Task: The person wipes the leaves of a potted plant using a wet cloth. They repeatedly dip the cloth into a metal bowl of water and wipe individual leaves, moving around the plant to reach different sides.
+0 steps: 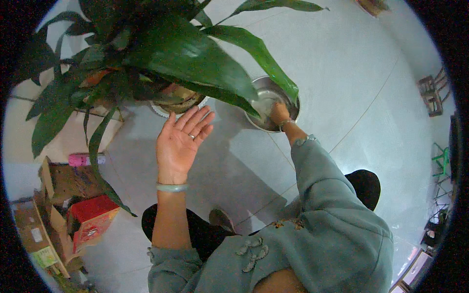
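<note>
My left hand [183, 139] is open, palm up and fingers spread, near the pot of a large leafy plant [190, 56]. It holds nothing; a ring and a pale bangle show on it. My right hand [280, 113] reaches down into a round metal basin [254, 121] on the floor, which seems to have water in it. Its fingers are curled together, and whatever they may hold is hidden. One long green leaf [259, 49] hangs over the basin's far rim and partly covers it.
The plant's pot [178, 100] stands on the floor at the far left. Cardboard boxes [58, 180], a red box [95, 219] and a pink roll-shaped item [86, 159] lie at the left. A small wooden stool [431, 96] and a green stool [441, 160] are at the right edge.
</note>
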The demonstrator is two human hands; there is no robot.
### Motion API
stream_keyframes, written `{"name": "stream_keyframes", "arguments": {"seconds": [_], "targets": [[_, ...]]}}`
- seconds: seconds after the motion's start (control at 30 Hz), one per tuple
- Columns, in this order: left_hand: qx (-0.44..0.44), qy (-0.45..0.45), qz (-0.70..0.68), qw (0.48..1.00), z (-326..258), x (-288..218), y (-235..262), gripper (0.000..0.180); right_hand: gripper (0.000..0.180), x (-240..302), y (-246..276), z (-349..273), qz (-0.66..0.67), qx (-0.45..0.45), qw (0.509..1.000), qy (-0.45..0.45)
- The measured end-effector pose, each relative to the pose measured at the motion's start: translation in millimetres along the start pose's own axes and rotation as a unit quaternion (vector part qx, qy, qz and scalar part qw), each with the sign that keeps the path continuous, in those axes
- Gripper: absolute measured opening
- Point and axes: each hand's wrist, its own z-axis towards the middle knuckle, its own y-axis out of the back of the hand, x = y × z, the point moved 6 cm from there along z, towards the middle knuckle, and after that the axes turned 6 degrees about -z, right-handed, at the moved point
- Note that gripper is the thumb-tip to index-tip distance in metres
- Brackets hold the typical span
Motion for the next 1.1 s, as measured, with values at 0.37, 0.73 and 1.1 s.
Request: {"name": "stream_keyframes", "arguments": {"seconds": [0.37,0.73,1.1], "targets": [[-0.003,0.087,0.076,0.993,10,33,1,0.053,0.044,34,-11,19,0.03,0.052,0.997,-0.037],[-0.009,0.08,0.072,0.994,15,26,7,0.042,0.058,21,-25,12,0.201,-0.049,0.978,-0.036],[-0.019,0.088,0.107,0.99,16,29,3,0.045,0.05,43,-1,-2,0.041,0.003,0.999,0.027]]}}
